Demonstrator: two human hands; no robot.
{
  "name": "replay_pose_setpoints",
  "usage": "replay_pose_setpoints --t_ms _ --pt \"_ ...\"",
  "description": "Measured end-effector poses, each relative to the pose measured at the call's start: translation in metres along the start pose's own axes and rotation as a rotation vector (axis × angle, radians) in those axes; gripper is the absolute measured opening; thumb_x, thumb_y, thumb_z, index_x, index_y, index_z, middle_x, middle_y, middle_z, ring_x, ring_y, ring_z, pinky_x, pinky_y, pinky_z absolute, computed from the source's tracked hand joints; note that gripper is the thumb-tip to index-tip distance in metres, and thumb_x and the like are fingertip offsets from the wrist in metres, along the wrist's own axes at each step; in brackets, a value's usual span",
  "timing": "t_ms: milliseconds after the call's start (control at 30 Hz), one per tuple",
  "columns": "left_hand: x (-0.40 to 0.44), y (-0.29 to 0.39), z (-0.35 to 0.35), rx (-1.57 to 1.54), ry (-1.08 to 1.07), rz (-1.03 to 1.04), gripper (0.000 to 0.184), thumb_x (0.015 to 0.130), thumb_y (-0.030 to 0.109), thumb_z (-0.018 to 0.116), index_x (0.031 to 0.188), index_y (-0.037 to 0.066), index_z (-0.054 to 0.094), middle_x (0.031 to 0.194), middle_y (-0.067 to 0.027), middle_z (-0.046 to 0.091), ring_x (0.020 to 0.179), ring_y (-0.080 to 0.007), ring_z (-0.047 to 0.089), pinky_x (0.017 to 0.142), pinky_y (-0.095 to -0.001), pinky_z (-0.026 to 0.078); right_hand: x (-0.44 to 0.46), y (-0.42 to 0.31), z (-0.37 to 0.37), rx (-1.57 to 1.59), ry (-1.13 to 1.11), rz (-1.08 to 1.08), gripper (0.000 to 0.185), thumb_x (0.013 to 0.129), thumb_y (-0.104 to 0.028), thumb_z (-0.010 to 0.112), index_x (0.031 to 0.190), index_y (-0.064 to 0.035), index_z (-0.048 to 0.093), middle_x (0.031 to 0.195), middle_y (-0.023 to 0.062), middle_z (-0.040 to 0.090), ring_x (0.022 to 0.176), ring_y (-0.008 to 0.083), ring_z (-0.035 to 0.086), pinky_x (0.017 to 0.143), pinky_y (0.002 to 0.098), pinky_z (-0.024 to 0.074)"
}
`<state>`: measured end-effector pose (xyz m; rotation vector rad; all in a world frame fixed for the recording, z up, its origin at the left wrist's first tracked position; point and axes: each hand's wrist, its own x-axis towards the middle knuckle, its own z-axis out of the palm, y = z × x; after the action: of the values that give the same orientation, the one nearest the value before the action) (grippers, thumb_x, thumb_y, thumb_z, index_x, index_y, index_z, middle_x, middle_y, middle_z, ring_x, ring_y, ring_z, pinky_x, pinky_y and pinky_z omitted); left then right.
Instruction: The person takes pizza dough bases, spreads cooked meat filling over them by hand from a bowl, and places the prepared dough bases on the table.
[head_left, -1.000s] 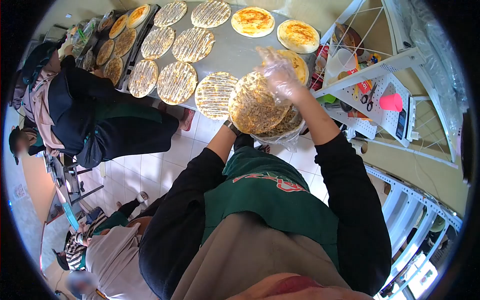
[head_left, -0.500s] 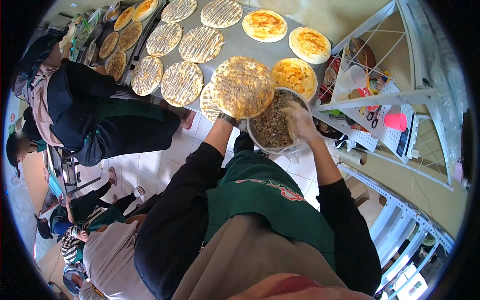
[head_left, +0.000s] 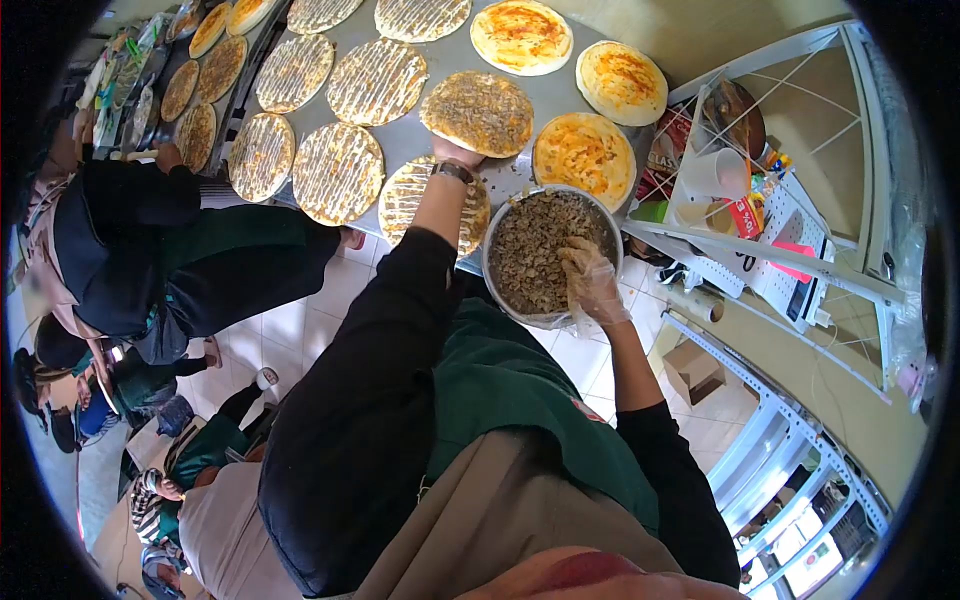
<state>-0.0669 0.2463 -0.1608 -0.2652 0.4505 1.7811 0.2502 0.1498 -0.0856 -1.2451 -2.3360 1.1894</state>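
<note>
My left hand [head_left: 459, 154], with a dark wristwatch, holds a round flatbread [head_left: 477, 114] from below. Brown minced filling covers the bread's top, and most of my fingers are hidden under it. My right hand [head_left: 592, 283] wears a clear plastic glove. Its fingers are bunched in the minced filling [head_left: 535, 250] at the right side of a metal bowl [head_left: 490, 273]. The bowl is close to my body at the counter's edge. Behind the bowl lies a golden-topped flatbread [head_left: 583, 158]. A flatbread with white drizzle [head_left: 405, 205] is partly covered by my left forearm.
Several drizzled flatbreads [head_left: 338, 174] and more plain golden ones [head_left: 621, 83] lie on the metal counter [head_left: 405, 148]. A white shelf rack [head_left: 765, 240] with cups and packets stands at right. A co-worker [head_left: 200, 255] stands at left, with other people behind.
The flatbread in my left hand has moved away from my body, up and off the bowl's edge. My right hand has shifted down slightly, fingers in the filling. The view has tilted.
</note>
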Motion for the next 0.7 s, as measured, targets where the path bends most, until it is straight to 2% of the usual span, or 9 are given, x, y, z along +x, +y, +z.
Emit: replay_pose_setpoints --t_ms 233,300,433,500,533,567,633,667,700 --pt "-0.039 0.011 0.019 -0.220 0.189 -0.044 0.085 0.087 0.072 0.008 0.150 0.016 0.019 0.154 -0.0132 0.019 0.142 -0.0361 0.015 0.112 -0.0583 0.009 0.002 0.001 0.009 0.013 0.044 0.032 0.027 0.086 -0.013 0.060 0.112 -0.0063 0.063 0.121 0.0202 0.054 0.111 0.0361 0.053 0.096 0.0409 0.0423" --pt "-0.025 0.011 0.016 -0.197 0.190 -0.029 0.084 0.088 0.071 0.008 0.149 0.015 0.021 0.154 -0.0131 0.021 0.141 -0.0357 0.017 0.113 -0.0582 0.011 0.007 -0.009 0.010 0.023 0.054 0.052 0.029 0.086 -0.014 0.060 0.114 -0.0060 0.062 0.121 0.0208 0.054 0.112 0.0361 0.053 0.097 0.0402 0.0418" --pt "-0.027 0.013 0.022 -0.143 0.154 -0.002 0.072 0.093 0.058 0.014 0.146 0.013 0.028 0.152 -0.0124 0.026 0.139 -0.0352 0.025 0.112 -0.0571 0.015 0.016 0.000 0.021 0.277 0.182 0.386 0.039 0.085 -0.020 0.063 0.120 -0.0044 0.058 0.125 0.0202 0.052 0.115 0.0334 0.052 0.100 0.0382 0.0401" --pt "-0.049 0.019 0.033 0.021 0.137 -0.057 0.072 0.093 0.059 0.019 0.149 0.013 0.021 0.154 -0.0142 0.019 0.142 -0.0336 0.017 0.113 -0.0577 0.007 0.014 0.001 0.020 0.336 0.151 0.261 0.045 0.085 -0.021 0.064 0.126 -0.0052 0.053 0.126 0.0173 0.052 0.114 0.0301 0.053 0.096 0.0360 0.0443" --pt "-0.069 0.020 0.044 0.175 0.301 -0.050 0.068 0.094 0.054 0.026 0.149 0.013 0.021 0.154 -0.0141 0.019 0.142 -0.0332 0.016 0.113 -0.0578 0.004 0.013 0.014 0.021 0.523 0.036 0.354 0.055 0.093 -0.033 0.056 0.141 -0.0147 0.036 0.136 0.0080 0.036 0.117 0.0241 0.043 0.086 0.0494 0.0468" --pt "-0.087 0.017 0.043 0.177 0.294 -0.051 0.068 0.094 0.054 0.026 0.149 0.013 0.021 0.154 -0.0141 0.019 0.142 -0.0332 0.016 0.113 -0.0578 0.004 0.016 0.007 0.018 0.524 0.041 0.350 0.055 0.093 -0.033 0.056 0.141 -0.0147 0.036 0.136 0.0080 0.036 0.117 0.0241 0.043 0.086 0.0494 0.0468" --pt "-0.117 0.007 0.038 0.732 0.462 0.140 0.066 0.093 0.053 0.036 0.145 0.012 0.028 0.148 -0.0136 0.031 0.139 -0.0313 0.025 0.112 -0.0542 0.013 0.025 -0.018 0.009 1.250 0.266 0.709 0.058 0.092 -0.033 0.059 0.141 -0.0170 0.032 0.129 0.0055 0.040 0.107 0.0228 0.045 0.082 0.0499 0.0479" --pt "-0.140 -0.002 0.035 0.891 0.306 0.197 0.063 0.091 0.055 0.041 0.137 0.011 0.038 0.138 -0.0141 0.041 0.131 -0.0291 0.035 0.108 -0.0514 0.020 0.025 -0.012 0.013 1.252 0.268 0.700 0.058 0.092 -0.033 0.059 0.141 -0.0170 0.032 0.129 0.0055 0.040 0.107 0.0228 0.045 0.082 0.0499 0.0479" --pt "-0.168 -0.014 0.032 1.045 0.147 0.254 0.061 0.089 0.056 0.046 0.129 0.010 0.048 0.128 -0.0146 0.051 0.124 -0.0269 0.044 0.105 -0.0485 0.027 0.024 0.002 0.023 0.725 0.232 0.552 0.058 0.090 -0.027 0.061 0.140 -0.0163 0.033 0.120 0.0067 0.047 0.097 0.0220 0.051 0.076 0.0427 0.0492"
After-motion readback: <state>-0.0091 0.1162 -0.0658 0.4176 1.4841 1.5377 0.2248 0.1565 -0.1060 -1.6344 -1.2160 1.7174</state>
